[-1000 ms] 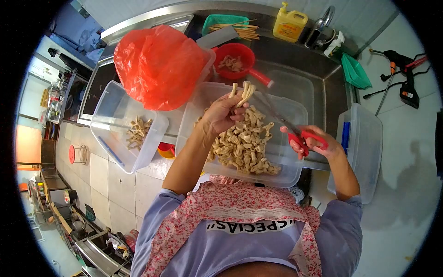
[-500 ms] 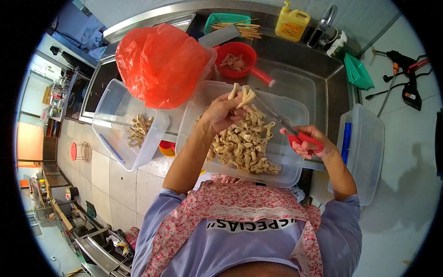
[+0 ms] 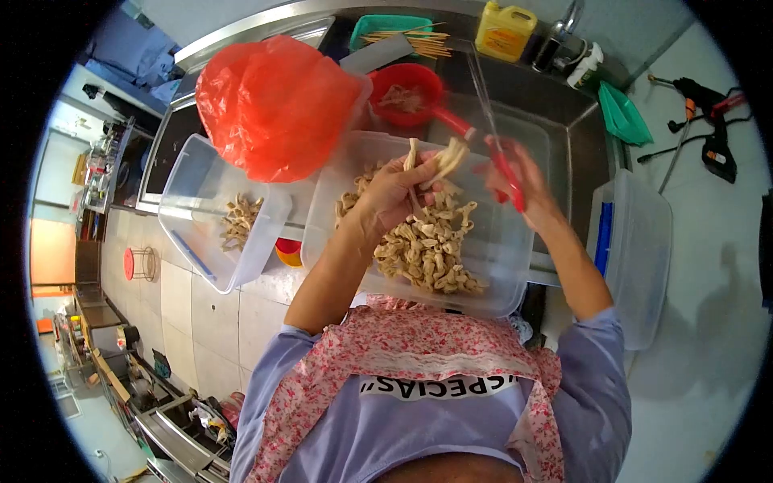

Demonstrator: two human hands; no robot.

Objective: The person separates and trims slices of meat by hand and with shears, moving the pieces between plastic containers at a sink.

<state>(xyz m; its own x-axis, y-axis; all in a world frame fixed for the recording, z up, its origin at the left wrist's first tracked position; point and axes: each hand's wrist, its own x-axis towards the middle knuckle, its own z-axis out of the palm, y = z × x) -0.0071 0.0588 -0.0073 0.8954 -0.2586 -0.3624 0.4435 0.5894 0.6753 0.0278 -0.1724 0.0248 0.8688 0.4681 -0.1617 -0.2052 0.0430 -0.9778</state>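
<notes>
— Up went the right hand (image 3: 527, 181): half a second back it lay low by the tub's (image 3: 515, 274) right edge, and now it is raised over the tub, close to the left hand (image 3: 394, 193).
— With the scissors (image 3: 501, 165)?
— Yes, fingers curled tight round the red handles. Their long axis runs away from the person, with the blades pointing up toward the back of the sink (image 3: 576, 141). They're blurred, so I cannot tell whether the blades are apart.
— And the left hand?
— Closed, hardly shifted, thumb and fingers pinching a bunch of pale strips (image 3: 447, 157). The strips stick out past the knuckles, ends aimed away and to the right, near the scissors.
— Where's the rest?
— In a heap (image 3: 423, 249) in the tub, under both hands.
— Any writing?
— "ESPECIAS" (image 3: 435, 386) across the chest, below the flowered apron (image 3: 403, 342). The label on the yellow jug (image 3: 506, 30) is too small to read.
</notes>
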